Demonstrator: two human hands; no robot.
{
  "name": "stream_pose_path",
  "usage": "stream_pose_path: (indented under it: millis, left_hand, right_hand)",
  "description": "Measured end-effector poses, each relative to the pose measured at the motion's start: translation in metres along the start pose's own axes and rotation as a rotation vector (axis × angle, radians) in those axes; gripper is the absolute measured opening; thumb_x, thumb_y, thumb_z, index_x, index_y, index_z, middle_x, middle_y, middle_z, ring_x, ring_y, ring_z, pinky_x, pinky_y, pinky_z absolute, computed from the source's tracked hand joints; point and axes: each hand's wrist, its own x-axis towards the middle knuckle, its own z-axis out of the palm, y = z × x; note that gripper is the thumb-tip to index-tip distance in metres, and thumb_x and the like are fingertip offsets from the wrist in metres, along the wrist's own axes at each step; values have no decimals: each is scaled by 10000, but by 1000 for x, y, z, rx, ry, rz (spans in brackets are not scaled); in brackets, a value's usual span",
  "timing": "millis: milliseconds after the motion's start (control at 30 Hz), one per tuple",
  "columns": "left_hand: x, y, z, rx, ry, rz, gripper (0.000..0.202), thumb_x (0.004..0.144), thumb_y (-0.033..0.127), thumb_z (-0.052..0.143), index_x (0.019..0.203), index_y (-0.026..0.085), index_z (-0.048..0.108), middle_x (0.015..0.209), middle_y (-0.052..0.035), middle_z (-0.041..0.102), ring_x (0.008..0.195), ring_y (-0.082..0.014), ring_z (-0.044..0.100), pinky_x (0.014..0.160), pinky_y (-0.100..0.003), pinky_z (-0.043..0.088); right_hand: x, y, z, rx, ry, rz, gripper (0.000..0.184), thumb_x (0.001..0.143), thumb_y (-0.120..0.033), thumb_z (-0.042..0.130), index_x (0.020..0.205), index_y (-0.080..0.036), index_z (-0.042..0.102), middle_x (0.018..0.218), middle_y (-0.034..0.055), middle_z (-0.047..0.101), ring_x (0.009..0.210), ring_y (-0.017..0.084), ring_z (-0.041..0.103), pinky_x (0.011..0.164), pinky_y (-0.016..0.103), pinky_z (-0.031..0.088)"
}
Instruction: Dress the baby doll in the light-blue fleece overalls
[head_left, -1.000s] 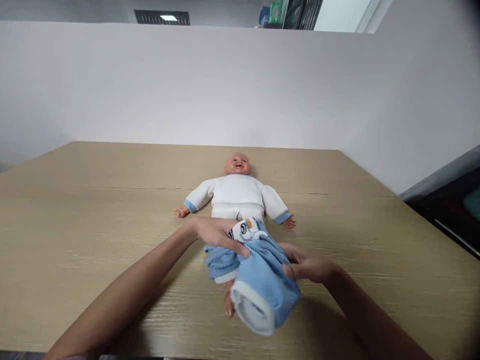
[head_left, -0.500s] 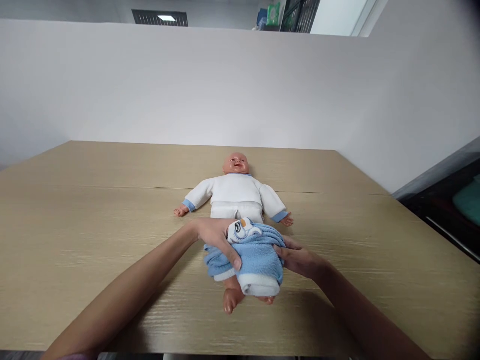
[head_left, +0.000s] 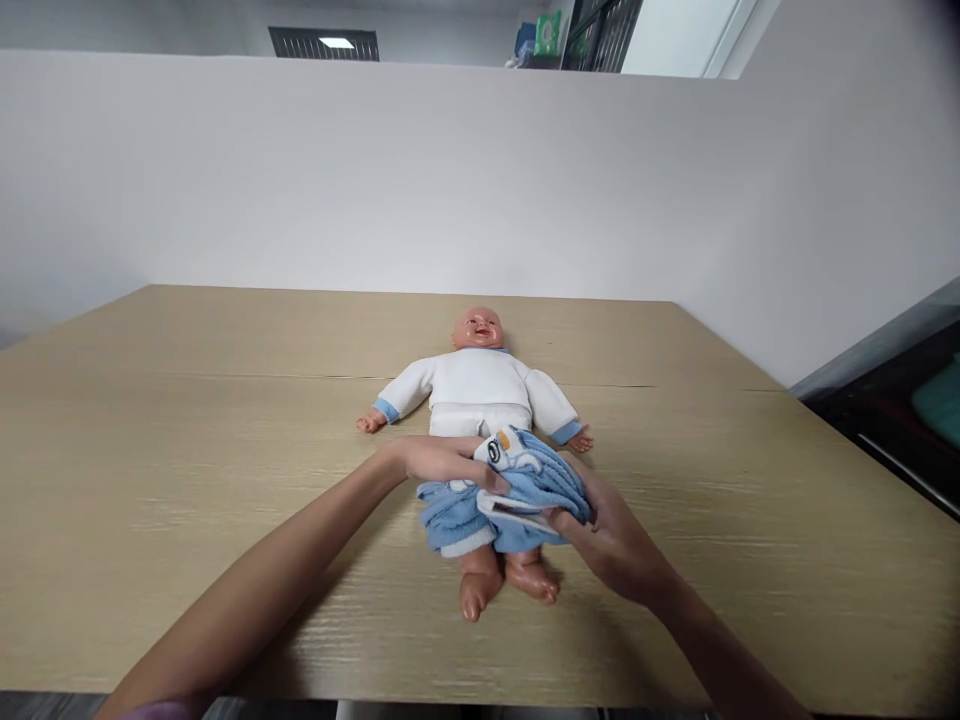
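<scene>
A baby doll (head_left: 478, 380) in a white top lies on its back on the wooden table (head_left: 187, 450), head away from me. Blue fleece trousers (head_left: 459, 512) with white cuffs and a cartoon patch are bunched around its thighs; both bare feet stick out below. My left hand (head_left: 439, 462) grips the trousers at the doll's hip on the left. My right hand (head_left: 607, 535) pinches the bunched fabric and a white cuff on the right side.
A white partition wall (head_left: 450, 180) stands behind the table. Dark furniture (head_left: 900, 410) with a teal item sits past the table's right edge. Shelving with green packs shows above the wall.
The trouser leg has slid up the doll's right leg; its foot, covered a second ago, now shows. My right hand moved up toward the hip with the cloth.
</scene>
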Motion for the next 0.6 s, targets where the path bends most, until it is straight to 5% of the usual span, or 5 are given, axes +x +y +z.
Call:
stream_pose_path:
  millis: [133,233,333,433,600]
  left_hand:
    - [5,8,7,41,-114,76,336,821,441,858,1014,177,780,1097,-40,779,1079,-270,697,1061,-359,558]
    - [8,11,13,110,-53,100,278,851,345,778,1067,179,724,1090,-45,762,1030,-248,687,942,-325,566]
    - [7,12,17,247,-19,55,277,840,312,727,1077,191,650,1052,-40,733,929,-227,677,825,-303,537]
    - [7,14,22,462,32,-108,348,823,320,751,1121,197,621,974,-32,710,853,-228,667,723,-297,483]
    - [8,14,35,706,63,-295,585,814,442,799,1289,202,555,1068,-92,721,916,-288,696,701,-318,443]
  right_hand:
    - [-30,-10,24,-194,209,115,260,844,-357,726,1071,-255,651,947,65,709,877,297,666,829,419,568]
    - [-65,4,59,3,244,317,713,868,-496,768,1502,-266,534,1418,147,680,1308,395,641,1105,494,547]
    - [-92,28,94,152,235,415,926,883,-560,776,1643,-249,350,1602,175,555,1493,383,531,1189,476,531]
    - [-104,39,113,136,421,421,817,902,-571,744,1573,-212,446,1418,201,691,1324,384,667,1025,450,629]
    - [-105,33,109,-356,699,170,365,956,-526,671,1114,-197,657,989,124,734,932,331,709,831,432,579]
